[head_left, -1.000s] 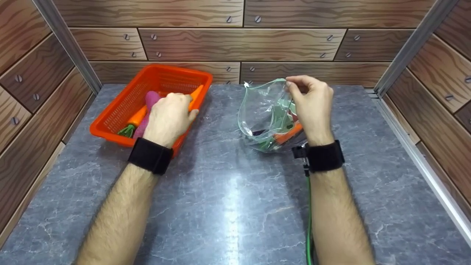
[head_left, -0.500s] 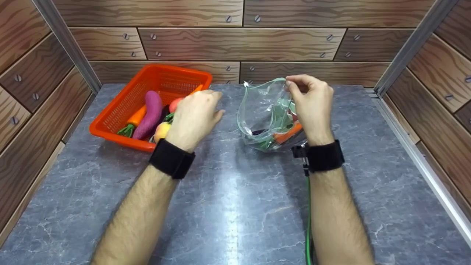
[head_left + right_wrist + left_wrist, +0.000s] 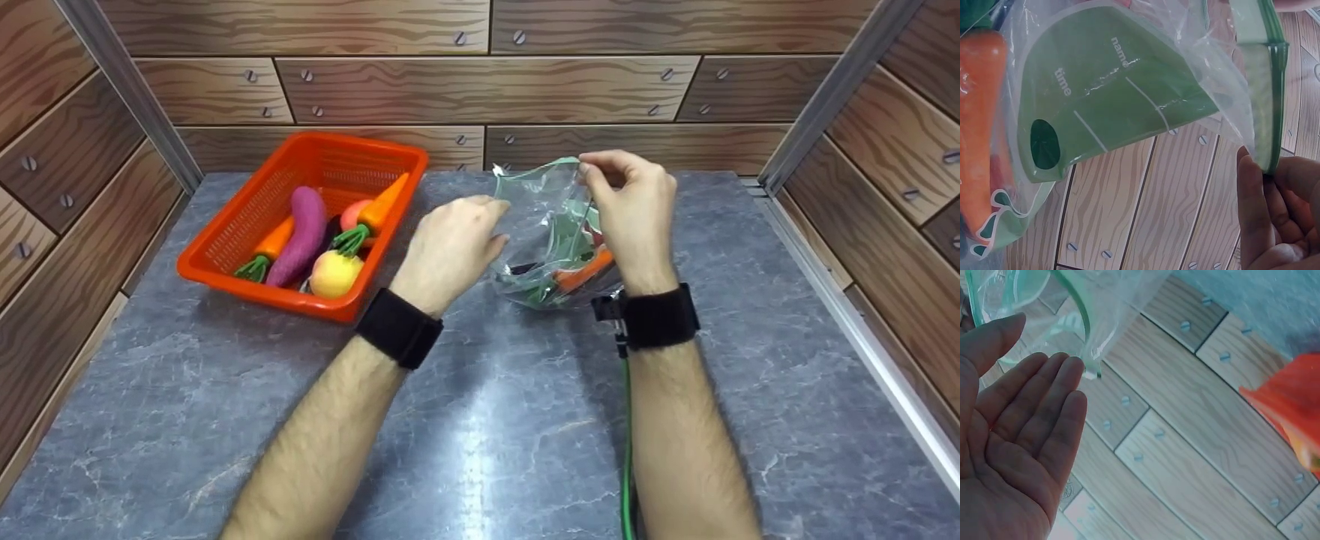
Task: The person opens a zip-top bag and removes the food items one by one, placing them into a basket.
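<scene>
My right hand [image 3: 634, 202] pinches the top edge of a clear zip-lock bag [image 3: 1117, 84] between thumb and fingers, holding its mouth apart. Inside the bag lie an orange carrot [image 3: 583, 271] and some dark and green items, partly hidden by the plastic. Beside the bag's mouth is my left hand [image 3: 454, 247], its palm bare and its fingers loosely extended in the left wrist view. The left fingertips overlap the bag's green-edged opening [image 3: 1086, 326] there.
At left stands an orange basket [image 3: 225, 281] with a purple elongated vegetable [image 3: 304, 236], carrots [image 3: 386, 199], a yellow-red fruit [image 3: 336, 274] and a red round item [image 3: 352, 215]. Wood-patterned panels [image 3: 480, 90] enclose the grey table [image 3: 420, 450]. A green cable [image 3: 627, 435] runs along the right forearm.
My left hand has come out of the basket and moved right to the bag, uncovering the basket's fruit and vegetables. My right hand keeps its hold on the bag in the same place.
</scene>
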